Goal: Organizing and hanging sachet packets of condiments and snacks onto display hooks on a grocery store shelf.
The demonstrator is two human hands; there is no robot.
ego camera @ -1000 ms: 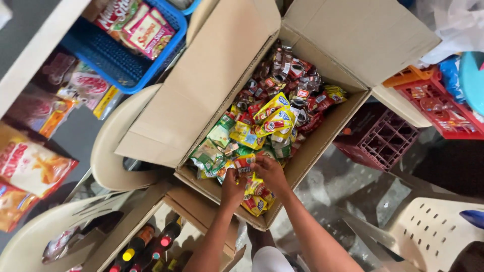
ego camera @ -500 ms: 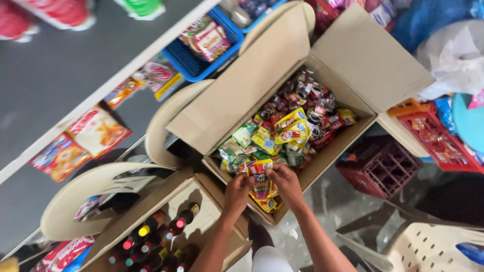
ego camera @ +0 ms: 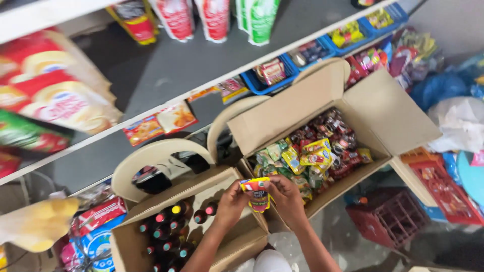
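Note:
Both my hands hold a small bundle of red and yellow sachets (ego camera: 257,193) between them, lifted clear in front of the big carton. My left hand (ego camera: 233,201) grips its left side and my right hand (ego camera: 284,195) grips its right side. Just behind it stands the open cardboard carton (ego camera: 297,108), filled with many small green, yellow and dark red packets (ego camera: 312,151). Below my left hand is a second open carton (ego camera: 224,252) with several dark bottles (ego camera: 171,226) that have coloured caps.
Both cartons rest on beige plastic chairs (ego camera: 151,153). Behind them run white shelves (ego camera: 176,100) with snack bags and blue baskets (ego camera: 275,75) of packets. Red plastic crates (ego camera: 393,216) sit at lower right, with blue and white bags (ego camera: 456,121) to the right.
My hands have lifted the sachet bundle out of the big carton and drawn it toward me. My view has swung up and left, showing more of the shelves.

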